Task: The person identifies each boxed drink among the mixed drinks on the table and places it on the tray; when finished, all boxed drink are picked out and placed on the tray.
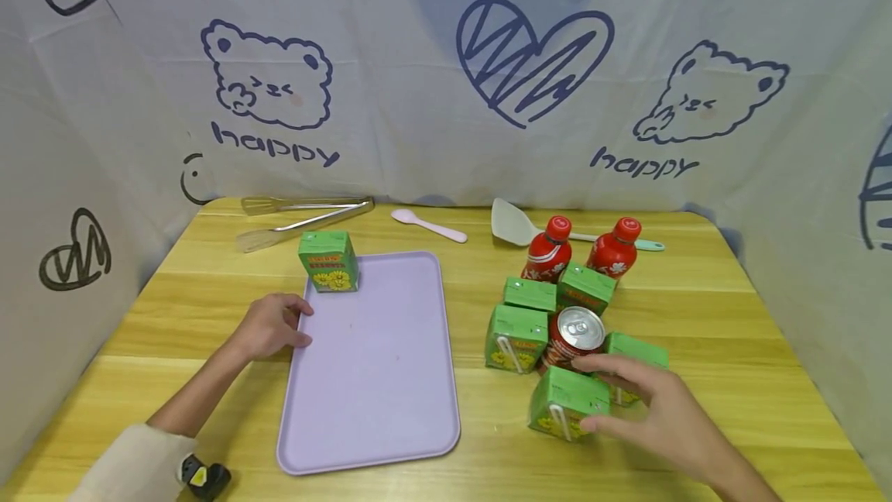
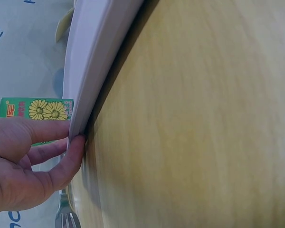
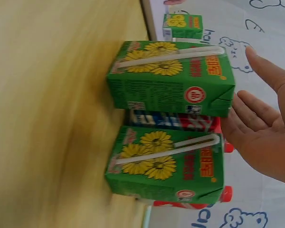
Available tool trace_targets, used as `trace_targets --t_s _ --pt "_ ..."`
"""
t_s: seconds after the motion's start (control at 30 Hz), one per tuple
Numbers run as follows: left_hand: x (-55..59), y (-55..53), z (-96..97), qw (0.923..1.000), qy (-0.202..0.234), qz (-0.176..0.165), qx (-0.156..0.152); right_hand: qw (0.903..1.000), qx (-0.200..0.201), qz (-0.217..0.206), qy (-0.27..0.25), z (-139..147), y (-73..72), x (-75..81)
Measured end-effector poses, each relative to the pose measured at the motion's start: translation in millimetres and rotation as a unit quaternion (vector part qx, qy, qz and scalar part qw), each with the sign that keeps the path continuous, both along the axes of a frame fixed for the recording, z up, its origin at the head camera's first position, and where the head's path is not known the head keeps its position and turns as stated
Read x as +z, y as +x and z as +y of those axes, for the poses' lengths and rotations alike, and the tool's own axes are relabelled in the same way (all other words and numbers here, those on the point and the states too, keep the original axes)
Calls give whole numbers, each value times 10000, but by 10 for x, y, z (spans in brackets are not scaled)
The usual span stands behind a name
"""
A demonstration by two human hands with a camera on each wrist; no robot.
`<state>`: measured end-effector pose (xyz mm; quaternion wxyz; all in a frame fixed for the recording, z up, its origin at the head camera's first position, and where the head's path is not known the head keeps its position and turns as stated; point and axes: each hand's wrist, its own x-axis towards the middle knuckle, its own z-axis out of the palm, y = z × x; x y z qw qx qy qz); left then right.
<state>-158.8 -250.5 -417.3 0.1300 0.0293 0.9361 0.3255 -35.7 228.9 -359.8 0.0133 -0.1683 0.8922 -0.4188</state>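
Observation:
My left hand (image 1: 272, 325) pinches the left rim of a lilac tray (image 1: 376, 362), thumb and fingers on either side of it in the left wrist view. A green drink carton (image 1: 329, 262) with yellow flowers stands at the tray's far left corner. On the right, my right hand (image 1: 651, 409) hovers with thumb and fingers spread beside the nearest drink carton (image 1: 567, 403), which has a white straw on its side. Its fingers reach over another carton (image 1: 637, 351) and close to a red drink can (image 1: 580, 329). The right wrist view shows the palm unfilled, near the carton tops.
More green cartons (image 1: 517, 338) and two red bottles (image 1: 548, 250) crowd around the can. Along the back edge lie metal tongs (image 1: 307, 223), a pink spoon (image 1: 430, 225) and a pale spatula (image 1: 513, 223). A printed cloth (image 1: 390, 99) hangs behind the table.

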Motion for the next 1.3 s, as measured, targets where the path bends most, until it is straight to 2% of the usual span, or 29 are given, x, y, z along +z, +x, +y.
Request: trace_targets --t_s 0.23,0.4,0.63,1.03,1.3 --pt "17 -3 11 10000 -5 18 27 9997 -172 175 -70 36 46 -210" --pt "11 2 11 10000 -30 44 19 9988 -438 38 -223 26 63 -296" --pt "-4 2 4 10000 -45 55 10 9952 -817 -406 -350 3 90 -342" --pt "-5 18 17 10000 -3 2 34 9849 -1302 -917 -673 -36 122 -400" --pt "-1 23 23 9999 66 4 80 9883 -1287 -622 -539 -52 118 -387"
